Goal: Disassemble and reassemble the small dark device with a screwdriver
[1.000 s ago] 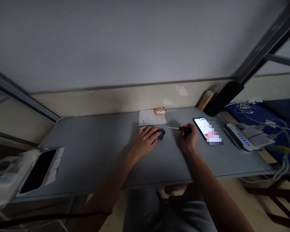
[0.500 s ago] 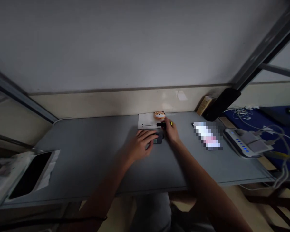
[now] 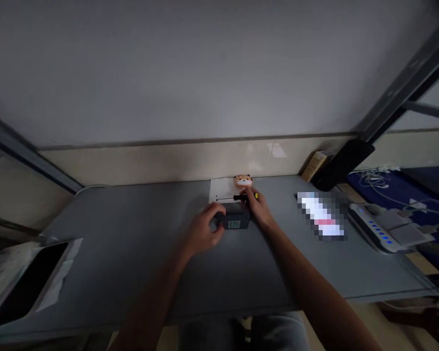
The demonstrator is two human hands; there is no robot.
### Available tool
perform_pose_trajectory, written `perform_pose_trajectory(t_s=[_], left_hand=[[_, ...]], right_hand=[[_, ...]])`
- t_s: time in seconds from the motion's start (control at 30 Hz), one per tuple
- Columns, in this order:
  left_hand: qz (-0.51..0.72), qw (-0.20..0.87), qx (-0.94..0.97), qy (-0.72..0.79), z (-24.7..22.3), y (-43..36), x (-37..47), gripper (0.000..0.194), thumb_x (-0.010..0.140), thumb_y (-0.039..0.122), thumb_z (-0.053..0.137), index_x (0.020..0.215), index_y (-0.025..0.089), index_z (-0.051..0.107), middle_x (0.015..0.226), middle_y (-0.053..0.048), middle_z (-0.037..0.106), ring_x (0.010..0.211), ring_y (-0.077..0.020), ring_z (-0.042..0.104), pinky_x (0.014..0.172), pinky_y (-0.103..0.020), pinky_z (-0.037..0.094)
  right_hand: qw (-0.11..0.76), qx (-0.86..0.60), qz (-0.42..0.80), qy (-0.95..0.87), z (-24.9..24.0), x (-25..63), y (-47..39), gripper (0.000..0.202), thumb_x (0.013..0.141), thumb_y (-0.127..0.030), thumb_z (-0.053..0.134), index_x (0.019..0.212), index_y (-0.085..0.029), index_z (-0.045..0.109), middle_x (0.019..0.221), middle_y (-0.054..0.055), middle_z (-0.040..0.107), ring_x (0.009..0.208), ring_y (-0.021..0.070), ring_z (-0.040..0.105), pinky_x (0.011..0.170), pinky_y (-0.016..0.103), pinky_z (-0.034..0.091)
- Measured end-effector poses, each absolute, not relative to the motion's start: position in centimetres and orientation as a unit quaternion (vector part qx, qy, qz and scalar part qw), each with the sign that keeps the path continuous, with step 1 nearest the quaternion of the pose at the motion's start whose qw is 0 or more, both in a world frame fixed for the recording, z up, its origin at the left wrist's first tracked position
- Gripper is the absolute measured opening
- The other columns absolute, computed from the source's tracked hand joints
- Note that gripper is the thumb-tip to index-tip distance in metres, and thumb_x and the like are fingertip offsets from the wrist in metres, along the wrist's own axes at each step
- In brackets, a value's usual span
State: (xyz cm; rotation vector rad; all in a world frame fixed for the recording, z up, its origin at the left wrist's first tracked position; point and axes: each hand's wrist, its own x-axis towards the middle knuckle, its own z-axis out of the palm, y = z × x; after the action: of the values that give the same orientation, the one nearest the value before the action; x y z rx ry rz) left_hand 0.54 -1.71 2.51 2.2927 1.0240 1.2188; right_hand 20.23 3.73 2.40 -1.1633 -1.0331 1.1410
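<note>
Head view | your left hand clasps small black box mid-table, tilted onto its edge since a second ago | right hand closed on screwdriver, shifted from phone side to paper sheet | tool nearly at box.

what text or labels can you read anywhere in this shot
None can be read.
Small dark box held by the left hand: a greenish label, too small to read.
Phone on the grey table: screen pixelated.
White power strip: blue lights, no legible print.
Tan box by the wall: blurred.
White paper sheet: only dots show.
</note>
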Motion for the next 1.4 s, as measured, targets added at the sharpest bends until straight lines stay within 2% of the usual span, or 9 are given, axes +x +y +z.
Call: perform_pose_trajectory(t_s=[0.17,0.3,0.47,0.7,0.9,1.03,1.17,1.3,1.4], left_hand=[[0.444,0.283,0.742,0.416,1.9,-1.0,-0.1,0.013,0.085,0.021,0.060,0.097,0.023,0.063,0.102,-0.005,0.075,0.098,-0.0212,0.072,0.091,-0.035,0.059],[0.449,0.354,0.684,0.454,1.3,-0.2,-0.1,0.016,0.089,0.033,0.064,0.100,0.022,0.069,0.112,-0.006,0.077,0.101,-0.0211,0.074,0.095,-0.036,0.060],[0.434,0.331,0.676,0.496,0.0,0.8,0.0,0.023,0.094,0.037,0.061,0.107,0.022,0.072,0.107,-0.007,0.077,0.096,-0.0218,0.073,0.090,-0.037,0.061],[0.393,0.265,0.713,0.517,-1.2,1.2,-0.2,0.020,0.095,0.031,0.061,0.109,0.023,0.074,0.104,-0.007,0.076,0.099,-0.0229,0.072,0.093,-0.040,0.059],[0.338,0.280,0.769,0.465,0.3,0.2,-0.9,0.058,0.080,0.029,0.084,0.134,0.031,0.064,0.133,-0.007,0.067,0.123,-0.0268,0.066,0.105,-0.041,0.055],[0.327,0.271,0.784,0.453,1.2,-0.1,-0.8,0.053,0.076,0.019,0.084,0.126,0.027,0.066,0.128,-0.005,0.067,0.122,-0.0260,0.065,0.107,-0.042,0.053],[0.330,0.255,0.797,0.438,1.8,-0.3,-0.4,0.037,0.080,0.026,0.081,0.115,0.025,0.068,0.118,-0.005,0.071,0.114,-0.0260,0.066,0.103,-0.042,0.054],[0.332,0.258,0.795,0.438,2.0,-0.3,0.0,0.019,0.094,0.039,0.064,0.100,0.023,0.071,0.099,-0.005,0.074,0.099,-0.0240,0.068,0.094,-0.039,0.056],[0.342,0.254,0.781,0.458,1.7,-0.2,0.2,0.037,0.101,0.044,0.046,0.078,0.022,0.064,0.081,-0.003,0.070,0.083,-0.0219,0.067,0.084,-0.036,0.055]], right_hand=[[0.618,-0.494,0.502,-0.350,2.1,20.8,4.1,0.060,0.060,-0.081,0.074,0.068,-0.022,0.069,0.050,-0.003,0.057,0.050,0.0120,0.046,0.049,0.026,0.031],[0.637,-0.490,0.533,-0.263,2.6,21.1,4.2,0.044,0.067,-0.066,0.074,0.067,-0.022,0.067,0.049,-0.004,0.055,0.047,0.0118,0.044,0.046,0.027,0.028],[0.652,-0.484,0.545,-0.209,3.4,21.3,4.1,0.031,0.071,-0.051,0.069,0.062,-0.023,0.062,0.047,-0.004,0.052,0.044,0.0102,0.042,0.044,0.026,0.030],[0.666,-0.475,0.535,-0.211,3.1,21.6,4.1,0.032,0.072,-0.051,0.071,0.063,-0.023,0.058,0.049,-0.005,0.053,0.042,0.0098,0.043,0.043,0.026,0.032],[0.687,-0.469,0.516,-0.207,3.0,22.1,4.2,0.044,0.077,-0.062,0.072,0.064,-0.023,0.055,0.047,-0.007,0.046,0.041,0.0089,0.037,0.043,0.027,0.027],[0.697,-0.450,0.513,-0.220,3.0,22.1,4.3,0.057,0.074,-0.077,0.071,0.064,-0.023,0.056,0.044,-0.008,0.037,0.041,0.0079,0.031,0.043,0.026,0.023],[0.689,-0.442,0.525,-0.232,3.4,22.3,4.1,0.065,0.068,-0.087,0.069,0.064,-0.023,0.058,0.042,-0.008,0.037,0.041,0.0084,0.032,0.043,0.026,0.023],[0.671,-0.422,0.555,-0.253,4.0,22.5,3.9,0.060,0.066,-0.081,0.076,0.068,-0.023,0.061,0.043,-0.008,0.040,0.040,0.0078,0.032,0.042,0.025,0.021],[0.661,-0.416,0.567,-0.261,4.2,22.5,3.9,0.056,0.063,-0.074,0.082,0.067,-0.023,0.061,0.042,-0.008,0.040,0.039,0.0069,0.030,0.041,0.025,0.018]])
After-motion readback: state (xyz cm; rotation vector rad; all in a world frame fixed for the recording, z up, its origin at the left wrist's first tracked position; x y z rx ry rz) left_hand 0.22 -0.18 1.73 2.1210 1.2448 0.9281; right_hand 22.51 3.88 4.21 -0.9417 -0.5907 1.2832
